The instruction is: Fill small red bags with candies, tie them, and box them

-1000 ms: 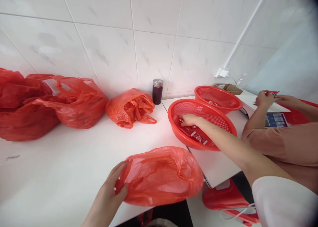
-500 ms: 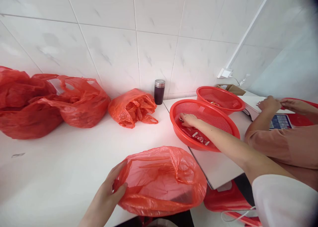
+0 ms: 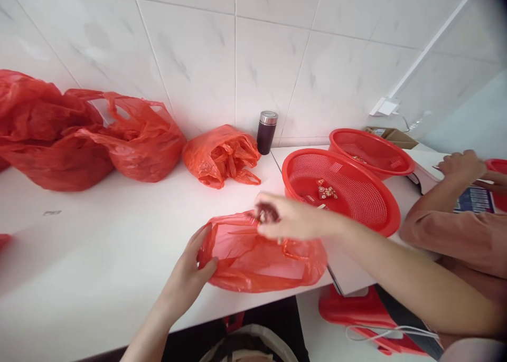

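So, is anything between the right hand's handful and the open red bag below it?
Nothing visible. The right hand holds blurred dark red items just above the mouth of the red bag, whose left rim the left hand grips.

Glossy white marbled tiles cover the wall (image 3: 269, 61) behind a white table (image 3: 99, 256), with a white socket (image 3: 383, 107) mounted toward the right.

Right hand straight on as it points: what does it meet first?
The right hand, gripping a dark red item, would probably meet the open mouth of the red bag, held by the left hand; blur leaves depth unclear.
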### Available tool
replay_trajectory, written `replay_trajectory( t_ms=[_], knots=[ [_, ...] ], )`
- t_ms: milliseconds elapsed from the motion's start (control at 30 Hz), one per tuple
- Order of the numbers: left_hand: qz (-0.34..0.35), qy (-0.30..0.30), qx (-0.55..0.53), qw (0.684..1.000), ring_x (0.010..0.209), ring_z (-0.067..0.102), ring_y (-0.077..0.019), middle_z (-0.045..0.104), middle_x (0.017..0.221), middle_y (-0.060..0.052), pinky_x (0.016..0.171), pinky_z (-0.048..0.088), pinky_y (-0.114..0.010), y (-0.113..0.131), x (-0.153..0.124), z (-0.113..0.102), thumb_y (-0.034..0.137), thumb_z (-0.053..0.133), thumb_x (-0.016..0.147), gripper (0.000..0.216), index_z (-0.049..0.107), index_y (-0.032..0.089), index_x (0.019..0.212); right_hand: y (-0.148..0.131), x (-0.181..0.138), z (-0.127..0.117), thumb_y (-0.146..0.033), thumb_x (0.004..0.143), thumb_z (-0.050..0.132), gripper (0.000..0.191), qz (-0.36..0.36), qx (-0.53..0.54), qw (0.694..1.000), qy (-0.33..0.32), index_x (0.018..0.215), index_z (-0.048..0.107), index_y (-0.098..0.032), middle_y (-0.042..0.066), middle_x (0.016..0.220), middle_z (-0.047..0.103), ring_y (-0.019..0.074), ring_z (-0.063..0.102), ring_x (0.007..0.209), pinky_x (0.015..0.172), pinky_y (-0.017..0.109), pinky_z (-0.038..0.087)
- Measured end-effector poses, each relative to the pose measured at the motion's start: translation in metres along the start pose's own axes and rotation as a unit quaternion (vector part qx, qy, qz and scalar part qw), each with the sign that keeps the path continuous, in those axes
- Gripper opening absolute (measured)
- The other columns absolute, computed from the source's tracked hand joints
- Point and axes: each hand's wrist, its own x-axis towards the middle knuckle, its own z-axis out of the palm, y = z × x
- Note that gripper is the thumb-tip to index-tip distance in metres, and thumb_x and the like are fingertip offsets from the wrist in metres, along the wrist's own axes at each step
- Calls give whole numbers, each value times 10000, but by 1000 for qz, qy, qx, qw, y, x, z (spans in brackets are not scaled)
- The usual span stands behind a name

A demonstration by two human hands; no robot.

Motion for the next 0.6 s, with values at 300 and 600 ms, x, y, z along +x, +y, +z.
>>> replay_trajectory(
  t_ms=[300, 600],
  knots=[
    [30, -18, 26, 999, 1447, 252, -228, 258, 1586, -43, 1175, 248, -371, -3, -6, -2, 158, 496, 770, 740, 320, 241, 1484, 24, 9, 41, -311, 824, 568, 162, 54, -99, 992, 54, 938, 488, -229, -20, 829, 579, 131, 515, 701, 643, 255, 412],
    [25, -56, -28, 998, 1444, 256, -213, 243, 1590, -35, 1160, 279, -353, -12, -13, -6, 114, 482, 760, 768, 293, 250, 1492, 31, 7, 58, -293, 937, 460, 296, 49, 22, 998, -30, 1200, 540, -184, 82, 1116, 669, 191, 658, 945, 831, 331, 509]
  ],
)
